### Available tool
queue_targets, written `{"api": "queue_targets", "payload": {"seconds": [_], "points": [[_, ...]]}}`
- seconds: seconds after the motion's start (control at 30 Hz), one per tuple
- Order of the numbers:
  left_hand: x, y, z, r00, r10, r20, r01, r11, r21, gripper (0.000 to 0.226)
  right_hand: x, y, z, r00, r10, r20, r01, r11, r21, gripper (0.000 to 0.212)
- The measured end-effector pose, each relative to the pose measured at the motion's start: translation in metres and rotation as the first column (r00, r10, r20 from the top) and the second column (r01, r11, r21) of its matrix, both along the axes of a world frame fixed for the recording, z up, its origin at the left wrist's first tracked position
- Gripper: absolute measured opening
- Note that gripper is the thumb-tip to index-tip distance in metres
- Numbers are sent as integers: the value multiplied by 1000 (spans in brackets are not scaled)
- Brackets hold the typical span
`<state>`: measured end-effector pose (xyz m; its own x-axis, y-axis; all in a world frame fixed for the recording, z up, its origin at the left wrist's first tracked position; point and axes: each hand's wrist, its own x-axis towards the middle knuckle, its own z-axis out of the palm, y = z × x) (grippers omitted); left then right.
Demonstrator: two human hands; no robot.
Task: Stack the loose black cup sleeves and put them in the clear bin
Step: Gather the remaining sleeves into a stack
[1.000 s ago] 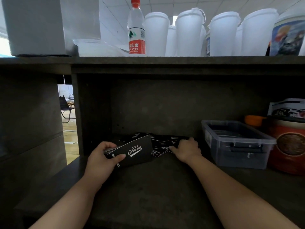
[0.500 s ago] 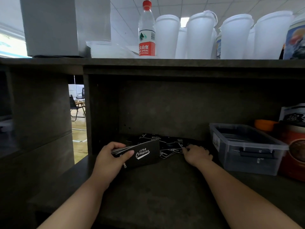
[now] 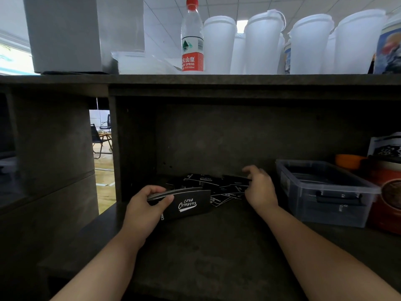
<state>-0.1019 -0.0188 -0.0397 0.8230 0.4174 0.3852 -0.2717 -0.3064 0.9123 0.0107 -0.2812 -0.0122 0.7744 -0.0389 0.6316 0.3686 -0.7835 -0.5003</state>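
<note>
black cup sleeves, gathered in a stack (image 3: 186,204), sit in the left hand (image 3: 143,210), its grip clamped on them, thumb on top. loose sleeves (image 3: 219,185) lie on the shelf (image 3: 206,253) behind. right hand (image 3: 259,187) pinches one sleeve (image 3: 235,178) just above that pile. clear bin (image 3: 325,193) stands right, near.

The cup sleeves (image 3: 188,204) are black with white script lettering and thin white edges. Towards the right edge of the dark grey-brown mottled shelf (image 3: 195,246), the bin (image 3: 325,192) is clear with a dark handle clip. Above, the bottle (image 3: 192,40) has a red cap and a white, green and red label, and the cups (image 3: 219,44) are plain white. A tub (image 3: 388,192) is rust red.
</note>
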Motion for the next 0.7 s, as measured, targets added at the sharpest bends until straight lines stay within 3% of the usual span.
{"api": "queue_targets", "payload": {"seconds": [0.1,0.23,0.3,0.4,0.5,0.6,0.7], "points": [[0,0,0,1000,0,3,0,1000,16,22,-4,6,5,989,90,121,-118,961,251,27],[1,1,-2,1000,3,-3,-3,999,32,20,-5,9,8,955,296,-8,-231,763,604,20],[0,0,-1,1000,-1,-8,1,1000,27,20,-9,10,8,892,439,-109,-243,668,704,16],[-2,-1,2,1000,4,-11,-4,1000,-1,17,-13,17,4,807,534,-254,-330,763,556,15],[-5,-6,6,1000,13,-21,-13,1000,-15,15,-17,34,-1,890,414,-192,-368,900,236,16],[-8,-9,8,1000,8,-11,-8,1000,-5,16,-33,54,-4,895,429,-122,-428,903,31,26],[-7,-8,8,1000,25,-18,-24,999,40,15,-47,77,-9,863,471,-186,-478,878,7,44]]}}
